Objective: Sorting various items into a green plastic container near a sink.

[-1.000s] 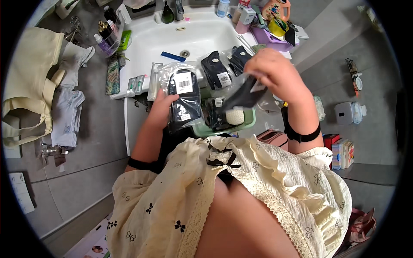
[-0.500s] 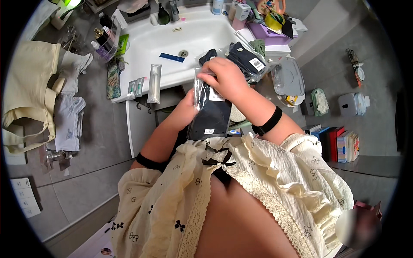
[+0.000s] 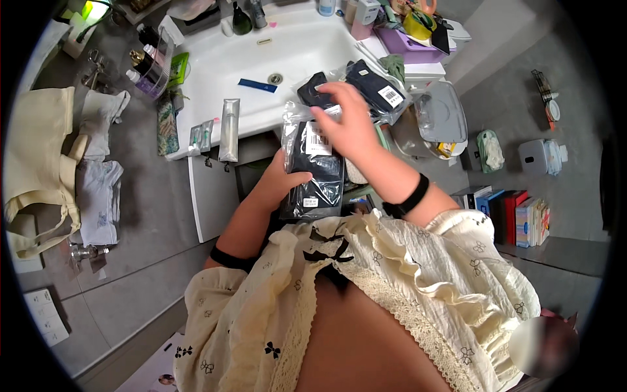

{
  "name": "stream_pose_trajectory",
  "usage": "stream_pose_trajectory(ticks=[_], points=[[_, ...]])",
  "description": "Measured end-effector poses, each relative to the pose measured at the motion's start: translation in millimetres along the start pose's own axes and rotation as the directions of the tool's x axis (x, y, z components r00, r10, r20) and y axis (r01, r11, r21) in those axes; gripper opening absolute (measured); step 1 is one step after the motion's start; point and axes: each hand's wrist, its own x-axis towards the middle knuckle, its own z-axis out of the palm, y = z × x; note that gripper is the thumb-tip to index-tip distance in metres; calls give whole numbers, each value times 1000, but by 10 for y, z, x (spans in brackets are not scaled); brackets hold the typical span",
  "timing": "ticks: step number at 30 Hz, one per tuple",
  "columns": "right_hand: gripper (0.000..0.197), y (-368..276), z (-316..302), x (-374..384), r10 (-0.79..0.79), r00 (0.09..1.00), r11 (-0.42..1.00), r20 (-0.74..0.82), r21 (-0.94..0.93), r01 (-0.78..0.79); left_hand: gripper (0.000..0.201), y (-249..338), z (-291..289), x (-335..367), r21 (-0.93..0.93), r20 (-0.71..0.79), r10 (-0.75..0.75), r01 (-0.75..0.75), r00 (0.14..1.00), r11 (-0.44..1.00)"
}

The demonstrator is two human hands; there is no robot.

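A clear plastic bag of folded dark fabric, with white labels, is held in front of my body below the sink's front edge. My left hand grips its left side, thumb across the front and the other fingers hidden behind. Over the bag's upper right corner is my right hand, thumb and fingers apart; whether it touches the plastic I cannot tell. Just beyond lie another bagged dark fabric pack with a white label and a smaller dark pack, both at the sink's right front.
In the white sink lies a flat blue strip. A long clear packet and small packets rest on its front left rim. A lidded grey bin stands right, below a purple basket. Cloth items hang at left.
My right hand has come off the bag's top edge and spread its fingers. My left thumb now lies over the bag's front, which faces me more fully.
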Motion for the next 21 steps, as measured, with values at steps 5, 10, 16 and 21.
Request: stream_pose_trajectory(ticks=[5,10,16,21], points=[[45,175,-251,-471,321,898,945,301,-38,-326,65,-189,-158,3,-101,4,-7,7,1000,995],[78,536,-25,-873,584,258,348,769,50,-936,70,-498,-181,33,-175,-24,-44,39,999,984],[47,1026,538,-1272,377,-27,-384,926,130,-914,85,-1079,-250,28,-49,-7,-279,278,960,959],[47,1432,857,-1687,539,-109,-510,836,220,-832,89,-1444,-162,-77,14,-181,-420,429,889,903]])
